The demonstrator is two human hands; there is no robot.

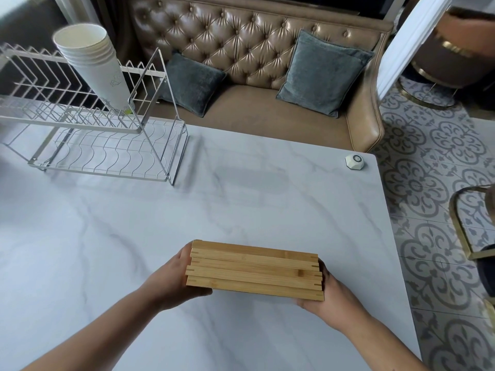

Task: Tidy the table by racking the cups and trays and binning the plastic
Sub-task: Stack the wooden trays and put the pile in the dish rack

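Both hands grip a stack of wooden trays (254, 270) above the near part of the marble table (241, 183): left hand (174, 285) curled round its left end, right hand (325, 295) round its right. Nested paper cups (92, 62) lean in the wire rack (88, 124) far left.

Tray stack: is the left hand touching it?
Touching. Head view shows the left hand wrapped round the left end of the tray stack, no gap.
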